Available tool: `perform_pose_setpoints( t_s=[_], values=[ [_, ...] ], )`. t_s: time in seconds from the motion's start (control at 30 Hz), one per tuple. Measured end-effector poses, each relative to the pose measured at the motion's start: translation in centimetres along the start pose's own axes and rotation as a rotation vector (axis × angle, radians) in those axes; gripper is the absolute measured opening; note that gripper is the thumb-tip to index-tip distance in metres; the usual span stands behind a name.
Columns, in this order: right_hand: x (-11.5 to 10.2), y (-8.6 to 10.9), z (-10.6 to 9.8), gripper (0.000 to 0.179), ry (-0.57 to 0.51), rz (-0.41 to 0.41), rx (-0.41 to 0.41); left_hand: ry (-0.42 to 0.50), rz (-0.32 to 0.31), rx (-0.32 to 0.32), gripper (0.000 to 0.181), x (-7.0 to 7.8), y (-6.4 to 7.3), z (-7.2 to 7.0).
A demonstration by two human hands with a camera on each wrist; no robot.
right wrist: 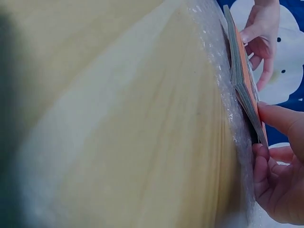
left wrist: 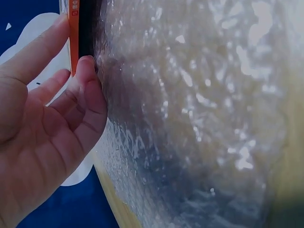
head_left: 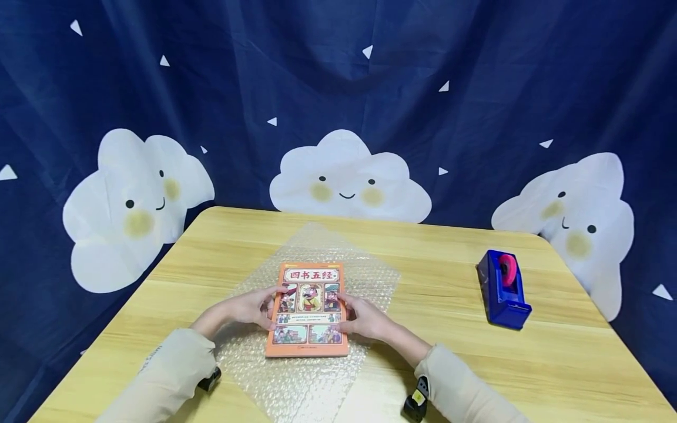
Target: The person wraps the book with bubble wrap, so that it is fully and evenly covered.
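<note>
An orange book (head_left: 308,318) with cartoon pictures and red Chinese characters on its cover is held face up over a sheet of bubble wrap (head_left: 328,389). My left hand (head_left: 252,307) grips its left edge, thumb on the cover and fingers curled at the side. On the opposite edge my right hand (head_left: 367,318) grips it the same way. In the right wrist view the book's page edges (right wrist: 243,78) show close over the bubble wrap, between both hands. The left wrist view catches only a thin orange strip of the book (left wrist: 74,35) between thumb and fingers.
A blue tape dispenser (head_left: 505,291) with a pink roll stands on the right side of the wooden table (head_left: 439,270). The bubble wrap lies diagonally, one corner toward the back. Behind the table hangs a dark blue curtain (head_left: 317,76) with white clouds.
</note>
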State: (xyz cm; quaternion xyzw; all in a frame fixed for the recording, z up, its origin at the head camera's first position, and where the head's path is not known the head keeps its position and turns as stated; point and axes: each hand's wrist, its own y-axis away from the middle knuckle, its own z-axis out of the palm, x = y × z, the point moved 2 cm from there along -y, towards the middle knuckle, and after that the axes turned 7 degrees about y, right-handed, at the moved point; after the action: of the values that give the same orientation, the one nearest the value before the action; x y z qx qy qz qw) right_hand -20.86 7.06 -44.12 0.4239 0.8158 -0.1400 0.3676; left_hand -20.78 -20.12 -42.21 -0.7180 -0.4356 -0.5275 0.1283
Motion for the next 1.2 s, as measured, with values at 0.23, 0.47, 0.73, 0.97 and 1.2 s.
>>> perform_pose_setpoints(
  t_s=[0.23, 0.47, 0.73, 0.97, 1.2],
  values=[
    [-0.2, 0.0, -0.1, 0.077, 0.033, 0.006, -0.008, -0.028, 0.036, 0.013, 0.086, -0.1, 0.2, 0.1],
    [-0.3, 0.1, -0.4, 0.075, 0.073, 0.006, -0.012, -0.039, 0.046, 0.013, 0.080, -0.1, 0.1, 0.3],
    [-0.3, 0.1, -0.5, 0.075, 0.071, -0.014, -0.008, -0.056, 0.057, 0.012, 0.078, 0.1, 0.0, 0.2],
    [-0.3, 0.2, -0.4, 0.076, 0.103, -0.025, -0.009, -0.135, 0.080, 0.070, 0.076, -0.5, -0.1, 0.1],
    [-0.3, 0.2, -0.4, 0.075, 0.096, -0.020, -0.012, -0.161, 0.114, 0.120, 0.076, -0.9, -0.2, 0.4]
  ],
)
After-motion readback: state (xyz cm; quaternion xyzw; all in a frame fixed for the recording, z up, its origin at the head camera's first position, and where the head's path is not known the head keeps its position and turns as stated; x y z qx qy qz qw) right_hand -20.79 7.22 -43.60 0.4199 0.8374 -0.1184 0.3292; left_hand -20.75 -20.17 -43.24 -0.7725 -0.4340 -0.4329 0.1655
